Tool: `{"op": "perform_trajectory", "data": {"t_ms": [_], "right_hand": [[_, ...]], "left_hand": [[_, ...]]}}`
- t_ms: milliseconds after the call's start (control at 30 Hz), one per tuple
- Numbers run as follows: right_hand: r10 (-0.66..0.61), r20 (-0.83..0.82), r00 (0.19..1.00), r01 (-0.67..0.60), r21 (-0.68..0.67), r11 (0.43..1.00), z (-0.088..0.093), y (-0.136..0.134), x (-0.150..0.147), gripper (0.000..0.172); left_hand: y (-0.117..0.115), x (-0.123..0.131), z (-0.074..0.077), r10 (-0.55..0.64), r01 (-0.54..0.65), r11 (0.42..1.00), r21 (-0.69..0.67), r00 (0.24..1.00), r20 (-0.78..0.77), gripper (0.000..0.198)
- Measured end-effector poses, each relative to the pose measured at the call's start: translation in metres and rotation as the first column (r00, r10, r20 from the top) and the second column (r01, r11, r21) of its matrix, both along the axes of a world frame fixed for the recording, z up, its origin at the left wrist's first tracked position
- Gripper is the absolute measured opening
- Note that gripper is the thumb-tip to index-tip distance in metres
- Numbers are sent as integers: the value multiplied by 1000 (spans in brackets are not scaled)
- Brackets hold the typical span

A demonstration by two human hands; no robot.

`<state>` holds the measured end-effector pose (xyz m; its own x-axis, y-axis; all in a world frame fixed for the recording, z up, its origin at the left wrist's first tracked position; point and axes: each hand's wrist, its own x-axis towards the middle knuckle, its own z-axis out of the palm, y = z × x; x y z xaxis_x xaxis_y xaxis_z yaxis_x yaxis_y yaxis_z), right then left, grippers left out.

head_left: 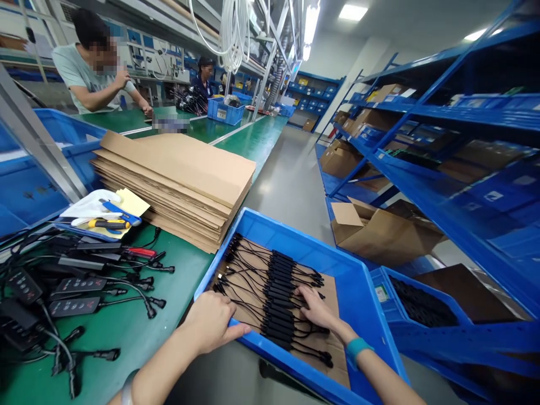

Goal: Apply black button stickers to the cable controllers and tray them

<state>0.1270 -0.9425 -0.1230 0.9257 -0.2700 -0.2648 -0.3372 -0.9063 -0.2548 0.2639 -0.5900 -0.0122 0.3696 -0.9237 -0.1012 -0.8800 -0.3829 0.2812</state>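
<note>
The right hand (314, 308) dips into the bin with curled fingers at the leads of the black cable units (278, 320); whether it pinches one cannot be told. These lie in a row on a cardboard liner (331, 289) — their leads crossing, so tugging one could drag its neighbours askew. The left hand (211, 320) is hooked over the rim of the blue bin (358, 304); leaning hard there might tilt it, as its support is mostly hidden. Beyond, on the green counter (181, 259), the cardboard stack (189, 169) sits unevenly beside the bin — a bump could slide its upper sheets.
</note>
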Motion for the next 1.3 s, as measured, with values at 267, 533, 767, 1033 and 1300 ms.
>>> {"op": "perform_trajectory", "data": {"t_ms": [267, 533, 767, 1033, 1300], "right_hand": [[-120, 9, 993, 120, -10, 993, -4, -12, 20, 51], [-143, 4, 990, 142, -104, 984, -14, -9, 36, 59], [-66, 24, 998, 69, -152, 986, 1, -15, 47, 48], [-34, 9, 999, 35, -168, 985, 13, -10, 56, 30], [-88, 30, 996, 92, -184, 979, 22, -3, 66, 26]], "left_hand": [[2, -2, -2, 34, -35, 998, -55, 999, -12, 59], [3, -3, -8, 42, -42, 993, -110, 999, -6, 61], [2, -4, -2, 59, -59, 997, -39, 998, -11, 58], [1, -4, -6, 59, -58, 998, -33, 998, 7, 60], [1, -5, -4, 54, -54, 999, 8, 999, 5, 61]]}}
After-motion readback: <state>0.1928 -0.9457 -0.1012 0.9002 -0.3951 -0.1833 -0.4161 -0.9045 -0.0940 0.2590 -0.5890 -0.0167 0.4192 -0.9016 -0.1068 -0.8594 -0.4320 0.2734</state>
